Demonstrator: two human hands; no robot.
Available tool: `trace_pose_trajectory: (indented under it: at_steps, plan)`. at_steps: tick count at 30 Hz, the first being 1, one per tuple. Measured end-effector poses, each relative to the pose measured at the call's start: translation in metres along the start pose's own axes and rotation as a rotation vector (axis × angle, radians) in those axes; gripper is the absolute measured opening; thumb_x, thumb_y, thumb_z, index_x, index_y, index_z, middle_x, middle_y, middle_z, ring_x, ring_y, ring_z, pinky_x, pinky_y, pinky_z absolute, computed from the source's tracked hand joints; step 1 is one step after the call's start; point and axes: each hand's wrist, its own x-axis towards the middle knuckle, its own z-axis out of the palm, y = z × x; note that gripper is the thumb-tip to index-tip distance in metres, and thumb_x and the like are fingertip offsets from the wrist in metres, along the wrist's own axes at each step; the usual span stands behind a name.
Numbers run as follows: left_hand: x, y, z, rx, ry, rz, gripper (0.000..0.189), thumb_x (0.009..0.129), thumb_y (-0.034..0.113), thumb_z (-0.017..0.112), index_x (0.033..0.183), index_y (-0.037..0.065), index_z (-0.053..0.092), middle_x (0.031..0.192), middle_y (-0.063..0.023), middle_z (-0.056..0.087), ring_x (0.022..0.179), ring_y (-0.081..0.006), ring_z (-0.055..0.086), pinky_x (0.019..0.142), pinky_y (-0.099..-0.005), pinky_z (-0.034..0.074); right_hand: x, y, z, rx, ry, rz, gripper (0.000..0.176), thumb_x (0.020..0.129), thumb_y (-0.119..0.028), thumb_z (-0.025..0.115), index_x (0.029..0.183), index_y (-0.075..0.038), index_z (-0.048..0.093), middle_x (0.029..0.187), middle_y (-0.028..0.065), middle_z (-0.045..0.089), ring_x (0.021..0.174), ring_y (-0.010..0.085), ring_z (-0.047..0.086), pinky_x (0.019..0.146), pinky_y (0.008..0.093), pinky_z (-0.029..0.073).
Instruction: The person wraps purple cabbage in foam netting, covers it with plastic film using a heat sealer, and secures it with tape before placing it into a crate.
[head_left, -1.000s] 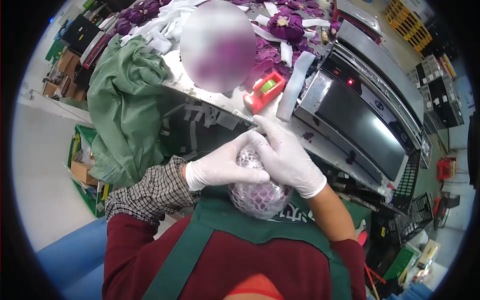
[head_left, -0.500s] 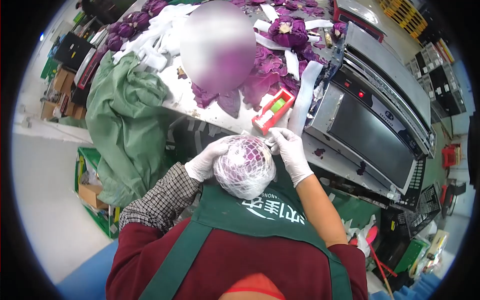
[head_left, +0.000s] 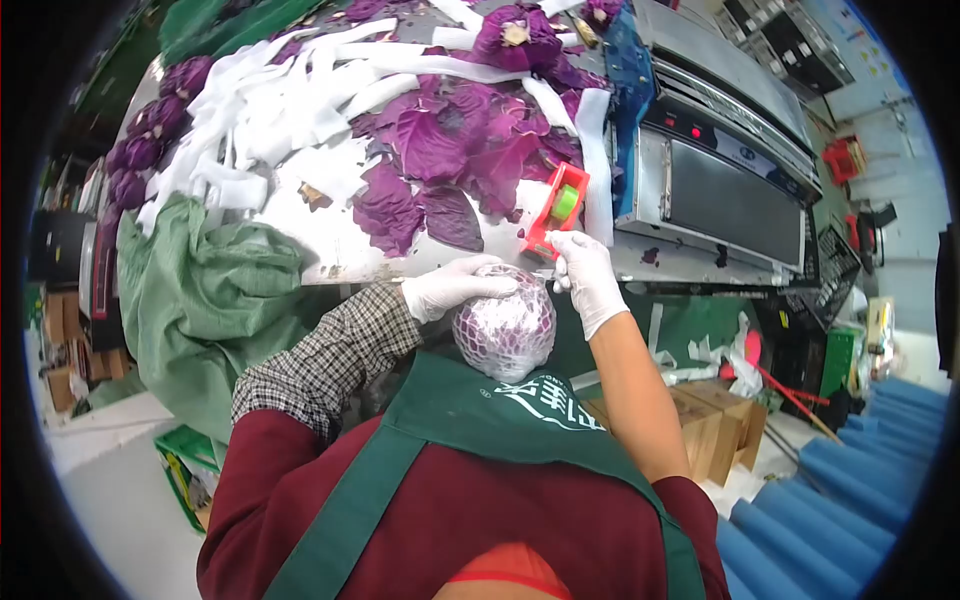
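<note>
A purple cabbage (head_left: 505, 328) in a white net and clear film hangs at the table's front edge, against the green apron. My left hand (head_left: 455, 288), in a white glove, is wrapped over its upper left side. Just right of the cabbage's top, my gloved right hand (head_left: 588, 275) is closed, its fingertips pinching something thin and pale that I cannot make out. Beyond that hand stands a red tape dispenser (head_left: 553, 212) with a green core.
Loose purple leaves (head_left: 430, 140), white foam strips (head_left: 270, 110) and whole cabbages (head_left: 160, 118) cover the table. At the right stands a metal wrapping machine (head_left: 735, 185). Green cloth (head_left: 200, 300) drapes over the left corner; cardboard boxes (head_left: 715, 425) are below right.
The view has shifted, showing more of the table. Both hands and the cabbage are closer to the table edge, and the right hand's fingers have curled in more.
</note>
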Motion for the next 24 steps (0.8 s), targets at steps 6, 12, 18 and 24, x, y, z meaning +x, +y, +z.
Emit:
trace_pose_trajectory:
  at_steps: [6, 12, 18, 24]
  plan:
    - [0.013, 0.019, -0.003, -0.054, -0.112, -0.117, 0.04, 0.087, 0.025, 0.058, 0.119, 0.002, 0.051, 0.11, -0.0044, 0.058, 0.101, -0.0105, 0.054, 0.089, -0.0264, 0.041, -0.007, 0.006, -0.002, 0.1, 0.112, -0.053, 0.011, 0.082, -0.014, 0.059, 0.083, -0.003, 0.058, 0.054, 0.0025, 0.049, 0.042, 0.0109, 0.046, 0.04, 0.0242, 0.04]
    - [0.022, 0.03, 0.006, -0.007, -0.115, -0.164, 0.038, 0.087, 0.028, 0.059, 0.114, 0.002, 0.055, 0.105, -0.0035, 0.06, 0.097, -0.0091, 0.055, 0.085, -0.0251, 0.044, -0.008, -0.012, -0.003, 0.173, 0.171, -0.027, 0.011, 0.084, -0.017, 0.057, 0.089, -0.007, 0.057, 0.07, 0.0015, 0.055, 0.054, 0.0138, 0.058, 0.049, 0.0281, 0.047]
    - [0.032, 0.028, 0.006, 0.016, -0.168, -0.065, 0.045, 0.087, 0.028, 0.057, 0.122, 0.001, 0.049, 0.113, -0.0062, 0.056, 0.107, -0.0106, 0.049, 0.094, -0.0265, 0.037, -0.01, -0.009, -0.014, 0.284, 0.042, -0.066, 0.012, 0.084, -0.016, 0.057, 0.091, -0.006, 0.058, 0.083, 0.0038, 0.059, 0.072, 0.0163, 0.061, 0.074, 0.0304, 0.046]
    - [0.026, 0.037, 0.015, 0.011, -0.127, -0.078, 0.046, 0.088, 0.03, 0.056, 0.122, 0.001, 0.049, 0.115, -0.0061, 0.056, 0.107, -0.0116, 0.05, 0.093, -0.0272, 0.038, -0.021, 0.008, -0.017, 0.418, -0.13, -0.242, 0.009, 0.085, -0.01, 0.056, 0.085, -0.002, 0.059, 0.084, 0.0052, 0.061, 0.074, 0.0142, 0.058, 0.076, 0.0292, 0.046]
